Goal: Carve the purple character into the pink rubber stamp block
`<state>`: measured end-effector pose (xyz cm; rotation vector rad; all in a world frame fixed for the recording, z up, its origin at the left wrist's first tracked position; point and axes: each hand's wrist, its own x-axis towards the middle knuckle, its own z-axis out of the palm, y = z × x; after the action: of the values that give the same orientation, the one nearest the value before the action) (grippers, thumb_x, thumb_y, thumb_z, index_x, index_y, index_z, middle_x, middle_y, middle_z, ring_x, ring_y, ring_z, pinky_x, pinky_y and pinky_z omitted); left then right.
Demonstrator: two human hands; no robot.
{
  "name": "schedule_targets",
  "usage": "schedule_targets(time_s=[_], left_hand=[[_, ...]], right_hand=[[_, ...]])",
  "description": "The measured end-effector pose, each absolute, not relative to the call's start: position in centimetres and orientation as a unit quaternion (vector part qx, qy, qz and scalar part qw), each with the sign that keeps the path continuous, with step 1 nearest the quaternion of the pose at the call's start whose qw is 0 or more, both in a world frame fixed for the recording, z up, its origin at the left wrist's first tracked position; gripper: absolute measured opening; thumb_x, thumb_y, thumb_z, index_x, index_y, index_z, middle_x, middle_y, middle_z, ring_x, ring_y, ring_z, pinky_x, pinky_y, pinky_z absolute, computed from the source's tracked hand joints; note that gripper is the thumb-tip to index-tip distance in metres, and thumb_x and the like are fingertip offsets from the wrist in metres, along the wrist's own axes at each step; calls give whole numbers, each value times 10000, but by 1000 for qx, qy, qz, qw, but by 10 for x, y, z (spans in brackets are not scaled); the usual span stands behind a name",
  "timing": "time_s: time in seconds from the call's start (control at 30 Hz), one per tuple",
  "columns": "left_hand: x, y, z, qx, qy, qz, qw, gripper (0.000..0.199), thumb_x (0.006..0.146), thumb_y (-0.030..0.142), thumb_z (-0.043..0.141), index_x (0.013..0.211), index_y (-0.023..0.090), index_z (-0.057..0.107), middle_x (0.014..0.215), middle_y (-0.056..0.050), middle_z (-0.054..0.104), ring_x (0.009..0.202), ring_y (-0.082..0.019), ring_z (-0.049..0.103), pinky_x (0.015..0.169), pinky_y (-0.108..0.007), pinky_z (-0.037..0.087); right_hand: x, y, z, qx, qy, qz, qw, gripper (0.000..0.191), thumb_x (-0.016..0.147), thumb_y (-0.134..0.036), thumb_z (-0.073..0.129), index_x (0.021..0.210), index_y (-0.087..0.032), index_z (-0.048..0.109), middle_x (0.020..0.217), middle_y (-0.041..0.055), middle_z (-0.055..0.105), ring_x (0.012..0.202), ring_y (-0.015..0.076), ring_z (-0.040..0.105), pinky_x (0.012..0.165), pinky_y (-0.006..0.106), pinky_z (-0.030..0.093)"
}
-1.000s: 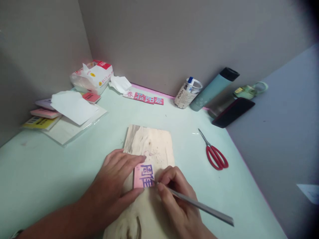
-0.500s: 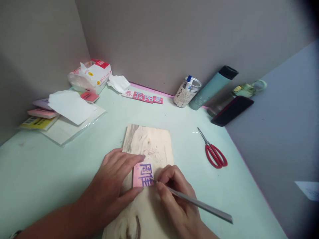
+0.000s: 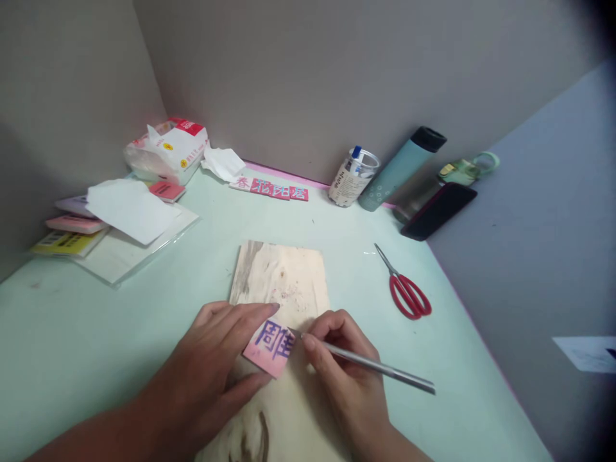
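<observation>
Pink block [image 3: 267,350]: lies on the wooden board [image 3: 279,276], set at an angle to the board's edges, and bears a purple character reading 雕. Left hand [image 3: 212,359]: grip closed on the pink block, fingers at its far side, thumb at its near side. Right hand [image 3: 342,366]: grip pinched around a slim metallic tool [image 3: 389,371], its tip at the block's right-hand corner. Row of tiles [image 3: 274,190], near the back edge of the desk [image 3: 356,269]: lettering reads 春花阳居. Tissue pack [image 3: 168,154] carries a red label and tin [image 3: 347,186] dark lettering; both too small to read. Yellow packet [image 3: 70,242] shows a barcode. The board's far edge is exposed; the left hand covers part of its left edge. Room for moving lies between board and tiles, and between board and red-handled scissors [image 3: 409,295], which rest apart from the right hand.
</observation>
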<state>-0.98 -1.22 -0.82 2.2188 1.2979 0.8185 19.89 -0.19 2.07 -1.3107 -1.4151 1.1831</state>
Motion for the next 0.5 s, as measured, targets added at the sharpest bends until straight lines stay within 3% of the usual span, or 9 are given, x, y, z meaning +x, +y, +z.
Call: schedule_targets(time_s=[0.2, 0.37, 0.5], left_hand=[[-3, -12, -5, 803, 469, 304, 209, 526, 937, 322, 604, 1410, 292, 377, 1263, -49, 624, 1138, -281, 571, 992, -426, 377], [1, -12, -6, 807, 476, 291, 194, 599, 869, 355, 716, 1374, 279, 404, 1174, -56, 633, 1070, -294, 582, 960, -457, 380], [-1, -14, -7, 807, 477, 293, 187, 626, 862, 362, 701, 1407, 284, 403, 1205, -67, 622, 1078, -300, 574, 948, -453, 404]], right_hand=[[198, -8, 20, -492, -603, 475, 411, 205, 975, -346, 568, 824, -214, 530, 762, 14, 572, 658, 149, 500, 577, 274, 390], [198, -10, 18, -492, -626, 459, 395, 201, 983, -305, 543, 806, -217, 509, 766, 18, 579, 652, 148, 501, 571, 279, 380], [197, -9, 18, -503, -624, 452, 391, 210, 969, -296, 553, 783, -221, 490, 735, 8, 560, 635, 145, 472, 558, 278, 358]])
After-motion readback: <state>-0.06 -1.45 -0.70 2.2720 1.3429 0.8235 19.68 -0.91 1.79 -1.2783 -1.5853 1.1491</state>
